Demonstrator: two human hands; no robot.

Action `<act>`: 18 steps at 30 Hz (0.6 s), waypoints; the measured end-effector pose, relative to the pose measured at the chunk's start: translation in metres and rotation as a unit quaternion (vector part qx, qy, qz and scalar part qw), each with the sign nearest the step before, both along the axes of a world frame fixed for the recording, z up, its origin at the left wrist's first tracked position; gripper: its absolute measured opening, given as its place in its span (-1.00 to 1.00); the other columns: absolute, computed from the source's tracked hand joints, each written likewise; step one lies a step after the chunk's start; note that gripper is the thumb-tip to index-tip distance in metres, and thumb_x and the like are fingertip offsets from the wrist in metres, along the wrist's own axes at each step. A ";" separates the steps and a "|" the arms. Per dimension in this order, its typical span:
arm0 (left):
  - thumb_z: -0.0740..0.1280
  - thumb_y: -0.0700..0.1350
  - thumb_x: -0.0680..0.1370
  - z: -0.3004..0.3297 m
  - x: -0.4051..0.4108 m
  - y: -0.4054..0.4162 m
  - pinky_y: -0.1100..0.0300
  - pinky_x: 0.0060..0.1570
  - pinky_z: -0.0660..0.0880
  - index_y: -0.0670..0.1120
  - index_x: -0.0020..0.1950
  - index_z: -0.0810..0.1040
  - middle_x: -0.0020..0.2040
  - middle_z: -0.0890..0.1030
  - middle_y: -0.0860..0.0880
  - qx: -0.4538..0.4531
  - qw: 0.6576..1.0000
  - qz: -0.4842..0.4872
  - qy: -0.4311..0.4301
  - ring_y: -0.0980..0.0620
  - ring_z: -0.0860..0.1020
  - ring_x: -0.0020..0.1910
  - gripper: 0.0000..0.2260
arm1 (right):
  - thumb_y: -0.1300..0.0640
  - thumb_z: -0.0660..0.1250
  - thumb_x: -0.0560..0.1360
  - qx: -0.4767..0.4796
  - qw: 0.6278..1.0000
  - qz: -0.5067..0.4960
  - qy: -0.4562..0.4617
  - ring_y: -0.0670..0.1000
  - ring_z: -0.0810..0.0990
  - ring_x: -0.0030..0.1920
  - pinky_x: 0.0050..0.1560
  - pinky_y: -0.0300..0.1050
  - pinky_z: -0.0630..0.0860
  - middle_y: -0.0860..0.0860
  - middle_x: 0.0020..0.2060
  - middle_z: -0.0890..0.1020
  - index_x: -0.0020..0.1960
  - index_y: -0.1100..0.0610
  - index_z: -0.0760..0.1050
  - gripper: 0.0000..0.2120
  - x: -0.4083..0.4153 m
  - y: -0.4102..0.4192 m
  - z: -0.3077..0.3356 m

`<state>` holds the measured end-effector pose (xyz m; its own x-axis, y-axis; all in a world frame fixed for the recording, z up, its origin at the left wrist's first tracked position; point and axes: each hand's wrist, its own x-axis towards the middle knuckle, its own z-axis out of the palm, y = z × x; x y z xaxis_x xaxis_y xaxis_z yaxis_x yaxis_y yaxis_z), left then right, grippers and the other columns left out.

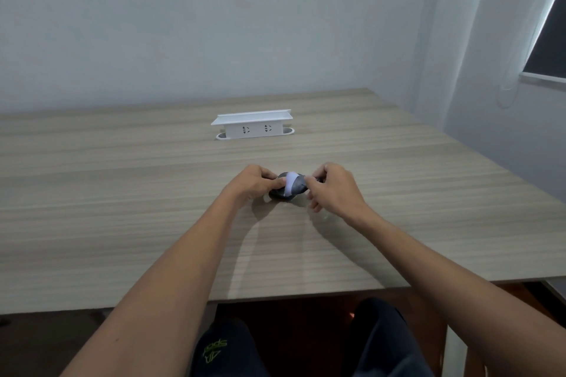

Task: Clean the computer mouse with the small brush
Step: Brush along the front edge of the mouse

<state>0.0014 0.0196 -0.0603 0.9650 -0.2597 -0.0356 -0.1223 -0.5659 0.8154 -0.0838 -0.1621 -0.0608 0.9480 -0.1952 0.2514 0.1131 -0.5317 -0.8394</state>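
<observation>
A dark grey computer mouse [297, 188] lies on the wooden table [122, 193], a little past its middle. My left hand [255, 182] grips the mouse's left side with thumb and fingers. A white band [290, 183] crosses the mouse's back; whether it is the brush's bristles is unclear. My right hand [332, 187] is closed at the mouse's right side around a thin dark thing, apparently the small brush's handle, which the fingers mostly hide.
A white pop-up socket box [252, 125] stands at the back middle of the table. A wall runs behind it, and a window with a curtain [520, 40] is at the right. The table's front edge lies over my knees.
</observation>
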 end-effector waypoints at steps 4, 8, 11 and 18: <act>0.50 0.07 0.49 -0.001 -0.002 0.000 0.13 -0.02 0.41 -0.20 0.02 0.73 -0.08 0.69 -0.17 -0.014 1.000 0.000 0.008 0.00 0.52 -0.11 -0.66 | 0.28 0.28 0.47 0.014 0.999 -0.036 0.006 0.20 0.70 -0.45 -0.30 0.17 0.69 0.28 -0.42 0.68 -0.30 0.40 0.56 -0.76 0.009 -0.016 0.010; 0.49 0.04 0.51 -0.001 -0.001 0.000 0.12 -0.05 0.40 -0.25 0.05 0.71 -0.11 0.66 -0.14 -0.018 1.000 -0.003 0.006 0.00 0.50 -0.12 -0.65 | 0.29 0.28 0.46 0.052 0.998 0.008 0.036 0.15 0.70 -0.48 -0.44 0.02 0.68 0.23 -0.48 0.68 -0.37 0.29 0.55 -0.76 0.001 0.000 0.002; 0.48 -0.02 0.53 0.000 0.001 -0.001 0.11 -0.06 0.45 -0.22 0.07 0.72 -0.05 0.70 -0.18 -0.009 1.000 0.007 0.008 0.00 0.52 -0.13 -0.72 | 0.29 0.26 0.47 0.062 0.995 0.052 0.061 0.17 0.71 -0.47 -0.49 -0.09 0.61 0.21 -0.48 0.68 -0.36 0.24 0.51 -0.76 -0.003 0.012 -0.004; 0.51 0.07 0.48 -0.003 0.002 -0.001 0.15 -0.04 0.40 -0.24 0.02 0.72 -0.14 0.64 -0.08 -0.024 1.000 0.013 0.008 0.02 0.50 -0.14 -0.63 | 0.32 0.34 0.47 0.113 0.992 -0.010 0.060 0.17 0.71 -0.46 -0.44 -0.06 0.66 0.32 -0.39 0.69 -0.33 0.30 0.54 -0.80 0.012 -0.010 0.006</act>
